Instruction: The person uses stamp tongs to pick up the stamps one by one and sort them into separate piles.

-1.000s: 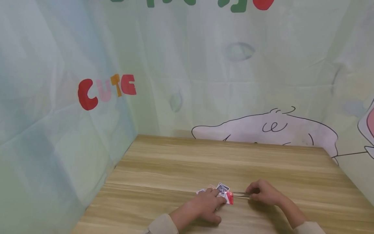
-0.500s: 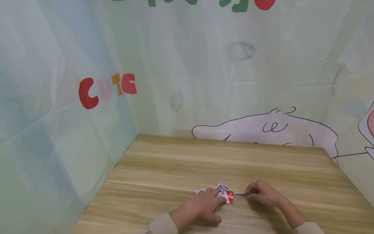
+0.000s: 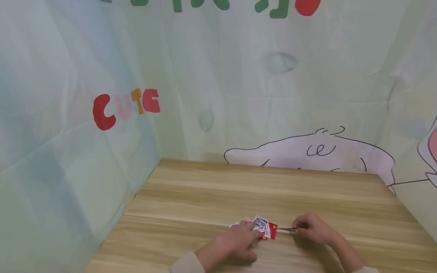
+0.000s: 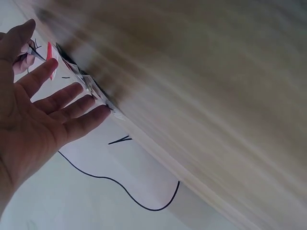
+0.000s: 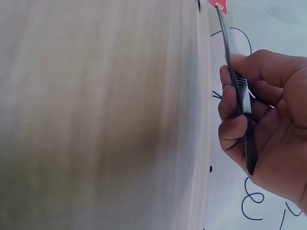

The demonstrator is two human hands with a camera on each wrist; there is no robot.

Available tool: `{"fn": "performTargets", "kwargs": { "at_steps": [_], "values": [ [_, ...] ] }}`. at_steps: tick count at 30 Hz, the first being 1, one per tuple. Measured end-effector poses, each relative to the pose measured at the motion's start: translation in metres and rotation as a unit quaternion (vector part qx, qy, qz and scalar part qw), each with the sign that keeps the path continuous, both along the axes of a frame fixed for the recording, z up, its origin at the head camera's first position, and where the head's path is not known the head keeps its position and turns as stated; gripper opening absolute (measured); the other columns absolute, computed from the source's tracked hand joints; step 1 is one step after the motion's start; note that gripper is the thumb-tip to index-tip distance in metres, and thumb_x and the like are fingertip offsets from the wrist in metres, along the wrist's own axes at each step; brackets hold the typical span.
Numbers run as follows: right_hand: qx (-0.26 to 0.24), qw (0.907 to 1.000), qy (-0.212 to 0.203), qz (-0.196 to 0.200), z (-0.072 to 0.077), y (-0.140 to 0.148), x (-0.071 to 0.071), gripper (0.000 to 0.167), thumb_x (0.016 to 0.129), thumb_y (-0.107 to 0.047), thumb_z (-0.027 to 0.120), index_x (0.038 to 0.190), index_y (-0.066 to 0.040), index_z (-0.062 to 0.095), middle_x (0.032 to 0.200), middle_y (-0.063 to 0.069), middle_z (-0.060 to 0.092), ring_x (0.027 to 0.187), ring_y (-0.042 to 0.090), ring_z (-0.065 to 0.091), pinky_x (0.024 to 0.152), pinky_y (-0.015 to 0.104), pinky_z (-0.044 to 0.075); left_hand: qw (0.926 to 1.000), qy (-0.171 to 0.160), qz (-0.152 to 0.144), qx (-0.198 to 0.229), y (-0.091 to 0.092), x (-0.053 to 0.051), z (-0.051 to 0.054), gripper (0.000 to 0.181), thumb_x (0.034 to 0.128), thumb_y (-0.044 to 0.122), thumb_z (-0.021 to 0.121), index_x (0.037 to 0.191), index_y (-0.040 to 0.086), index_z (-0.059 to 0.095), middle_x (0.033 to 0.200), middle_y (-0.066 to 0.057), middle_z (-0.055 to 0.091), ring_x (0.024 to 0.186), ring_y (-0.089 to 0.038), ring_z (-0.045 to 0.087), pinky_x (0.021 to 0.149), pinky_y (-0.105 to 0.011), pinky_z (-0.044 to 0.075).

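Note:
My right hand (image 3: 315,229) holds a pair of metal tweezers (image 3: 286,229), pinched between thumb and fingers in the right wrist view. The tweezers' tips are together on the edge of a small red stamp-like paper (image 3: 273,229) with a yellow mark. Beside it, several small printed papers (image 3: 260,223), like stamps, overlap in a loose pile. My left hand (image 3: 235,240) rests on that pile with its fingertips, partly covering it. In the left wrist view the fingers of the left hand (image 4: 43,115) are spread and nearly straight against the papers' edges.
A wood-grain table (image 3: 198,185) lies under both hands. Behind it hangs a pale printed cloth (image 3: 218,76) with a cartoon outline, and another cloth wall (image 3: 65,151) with coloured letters stands along the left edge.
The tweezers' tips have come together on the red paper, which has slid a little to the right out of the pile. My right hand moved slightly right; the left hand stayed nearly still.

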State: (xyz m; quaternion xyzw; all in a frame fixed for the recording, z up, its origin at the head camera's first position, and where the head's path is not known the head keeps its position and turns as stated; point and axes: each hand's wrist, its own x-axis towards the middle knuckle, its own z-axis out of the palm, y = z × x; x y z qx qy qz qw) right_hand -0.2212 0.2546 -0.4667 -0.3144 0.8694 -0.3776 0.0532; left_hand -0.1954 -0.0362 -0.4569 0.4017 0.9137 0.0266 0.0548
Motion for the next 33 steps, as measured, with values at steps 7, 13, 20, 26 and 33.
{"fn": "performTargets", "kwargs": {
  "at_steps": [7,13,20,26,33],
  "values": [
    [-0.009,0.9999,0.003,-0.01,-0.001,0.003,0.001,0.007,0.08,0.001,0.062,0.085,-0.003,0.065,0.076,-0.006,0.059,0.068,0.005,0.05,0.059,0.024,0.044,0.9998,-0.002,-0.014,0.016,-0.003,-0.001,0.002,0.059,0.0738,0.047,0.07,0.126,0.023,0.056,0.114,0.003,0.051,0.106,-0.013,0.046,0.086,-0.029,0.043],
    [-0.008,0.9997,-0.007,-0.022,-0.001,0.007,0.0,0.007,0.081,0.0,0.062,0.085,-0.005,0.066,0.074,-0.003,0.059,0.066,0.005,0.049,0.057,0.024,0.042,0.9993,-0.004,-0.021,0.029,-0.004,-0.004,0.003,0.055,0.0758,0.044,0.069,0.125,0.023,0.056,0.122,0.001,0.052,0.115,-0.016,0.045,0.093,-0.032,0.04],
    [-0.007,0.9994,-0.014,-0.031,0.001,0.012,0.001,0.007,0.081,-0.001,0.062,0.087,-0.003,0.066,0.078,0.0,0.061,0.07,0.006,0.051,0.061,0.025,0.044,0.9996,-0.002,-0.001,0.028,-0.004,-0.012,0.0,0.059,0.0757,0.046,0.07,0.127,0.022,0.056,0.121,0.001,0.052,0.112,-0.016,0.047,0.088,-0.034,0.043],
    [0.003,0.9988,-0.024,-0.044,0.004,0.014,-0.001,0.008,0.081,-0.002,0.062,0.088,-0.003,0.065,0.08,-0.004,0.059,0.072,0.008,0.05,0.063,0.025,0.043,0.999,-0.007,0.04,0.018,-0.005,-0.019,-0.004,0.063,0.0728,0.05,0.07,0.128,0.024,0.055,0.124,-0.002,0.051,0.114,-0.019,0.046,0.089,-0.039,0.042],
    [0.009,0.9986,-0.012,-0.051,0.005,0.014,-0.007,0.007,0.081,-0.002,0.061,0.087,-0.002,0.065,0.079,-0.001,0.059,0.072,0.008,0.05,0.063,0.026,0.044,0.9973,-0.025,0.068,0.013,-0.005,-0.022,0.0,0.066,0.0749,0.054,0.068,0.132,0.025,0.052,0.131,-0.007,0.047,0.12,-0.025,0.041,0.091,-0.049,0.04]
  ]
}}
